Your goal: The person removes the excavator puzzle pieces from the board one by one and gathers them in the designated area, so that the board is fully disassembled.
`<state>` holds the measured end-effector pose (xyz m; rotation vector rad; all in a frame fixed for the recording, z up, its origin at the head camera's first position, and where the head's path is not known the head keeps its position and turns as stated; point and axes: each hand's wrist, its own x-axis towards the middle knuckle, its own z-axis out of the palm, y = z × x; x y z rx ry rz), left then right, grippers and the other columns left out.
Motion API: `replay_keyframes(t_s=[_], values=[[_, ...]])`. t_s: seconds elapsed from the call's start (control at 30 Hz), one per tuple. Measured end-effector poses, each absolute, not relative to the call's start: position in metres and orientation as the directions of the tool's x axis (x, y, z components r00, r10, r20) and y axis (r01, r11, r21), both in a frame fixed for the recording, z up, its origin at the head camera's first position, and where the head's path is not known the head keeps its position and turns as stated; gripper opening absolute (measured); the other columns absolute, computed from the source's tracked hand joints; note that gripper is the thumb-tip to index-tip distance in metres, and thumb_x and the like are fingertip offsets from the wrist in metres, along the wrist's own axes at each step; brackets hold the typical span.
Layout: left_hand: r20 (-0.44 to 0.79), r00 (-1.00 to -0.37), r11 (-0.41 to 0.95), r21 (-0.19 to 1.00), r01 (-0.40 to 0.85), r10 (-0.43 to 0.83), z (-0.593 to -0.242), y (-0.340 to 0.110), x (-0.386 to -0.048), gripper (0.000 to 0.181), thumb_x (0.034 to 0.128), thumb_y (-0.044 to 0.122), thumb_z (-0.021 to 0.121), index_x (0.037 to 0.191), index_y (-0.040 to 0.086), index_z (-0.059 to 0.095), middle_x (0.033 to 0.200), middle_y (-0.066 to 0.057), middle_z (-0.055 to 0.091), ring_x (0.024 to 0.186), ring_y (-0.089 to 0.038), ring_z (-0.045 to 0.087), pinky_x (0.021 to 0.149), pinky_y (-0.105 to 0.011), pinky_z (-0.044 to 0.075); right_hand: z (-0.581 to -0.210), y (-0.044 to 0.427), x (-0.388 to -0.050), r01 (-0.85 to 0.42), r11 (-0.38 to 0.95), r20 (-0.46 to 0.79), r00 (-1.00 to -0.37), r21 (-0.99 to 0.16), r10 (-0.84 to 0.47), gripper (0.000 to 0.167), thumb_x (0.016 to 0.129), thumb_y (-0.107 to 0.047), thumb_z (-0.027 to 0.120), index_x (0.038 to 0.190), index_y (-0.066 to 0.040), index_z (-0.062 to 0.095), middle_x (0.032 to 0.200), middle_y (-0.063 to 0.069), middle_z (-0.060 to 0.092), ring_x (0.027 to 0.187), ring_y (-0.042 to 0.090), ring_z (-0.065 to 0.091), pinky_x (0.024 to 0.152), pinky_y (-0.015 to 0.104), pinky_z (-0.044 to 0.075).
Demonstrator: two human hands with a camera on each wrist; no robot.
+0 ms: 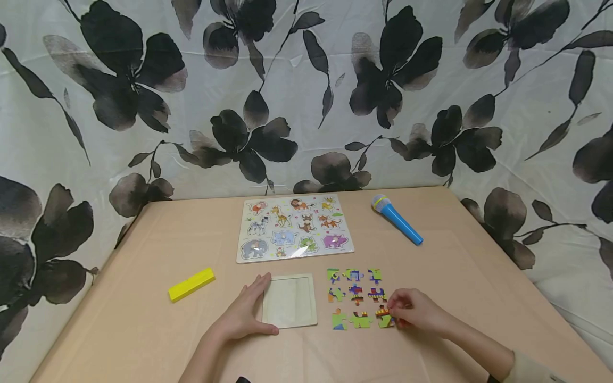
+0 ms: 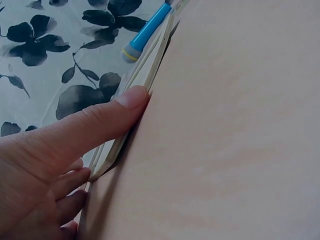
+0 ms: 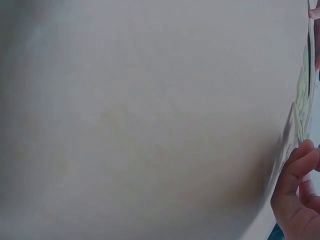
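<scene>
A square pale wooden puzzle tray (image 1: 290, 301) lies flat in the middle of the table. My left hand (image 1: 246, 311) grips it along its left side, thumb at the near edge and fingers towards the far left corner. In the left wrist view the left thumb (image 2: 132, 97) sits against the tray's rim. To the right of the tray, several colourful jigsaw pieces (image 1: 356, 291) are laid out in rows, apart from one another. My right hand (image 1: 419, 311) pinches the near right jigsaw piece (image 1: 384, 317) at its right edge. The right wrist view shows these fingers (image 3: 295, 175) only at its edge.
Behind the tray lies an animal picture board (image 1: 294, 226). A blue toy microphone (image 1: 399, 219) rests at the back right, and a yellow block (image 1: 191, 284) lies to the left. A flowered cloth (image 1: 306, 96) hangs behind the table (image 1: 143, 330).
</scene>
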<state>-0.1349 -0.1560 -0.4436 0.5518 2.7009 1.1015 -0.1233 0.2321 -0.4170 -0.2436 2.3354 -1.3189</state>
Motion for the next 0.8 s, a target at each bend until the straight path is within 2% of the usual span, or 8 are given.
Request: replay_keyframes(t_s=[0.27, 0.8], values=[[-0.032, -0.913, 0.660, 0.701, 0.269, 0.406, -0.4410, -0.1562, -0.1350, 0.114, 0.0556, 0.035, 0.086, 0.142, -0.003, 0.023, 0.148, -0.018, 0.022, 0.137, -0.034, 0.013, 0.109, -0.053, 0.005, -0.4219, 0.2318, -0.1268, 0.088, 0.572, -0.317, -0.895, -0.816, -0.314, 0.011, 0.085, -0.009, 0.063, 0.088, 0.000, 0.059, 0.066, 0.003, 0.055, 0.055, 0.013, 0.050, 0.048, 0.019, 0.043], [-0.035, -0.907, 0.664, 0.693, 0.279, 0.419, -0.4385, -0.1527, -0.1358, 0.112, 0.0554, 0.031, 0.087, 0.142, -0.003, 0.025, 0.148, -0.017, 0.022, 0.136, -0.036, 0.013, 0.108, -0.056, 0.006, -0.4164, 0.2315, -0.1266, 0.078, 0.588, -0.323, -0.889, -0.805, -0.324, 0.011, 0.084, -0.007, 0.063, 0.088, 0.002, 0.059, 0.067, 0.003, 0.056, 0.055, 0.014, 0.050, 0.048, 0.020, 0.044]])
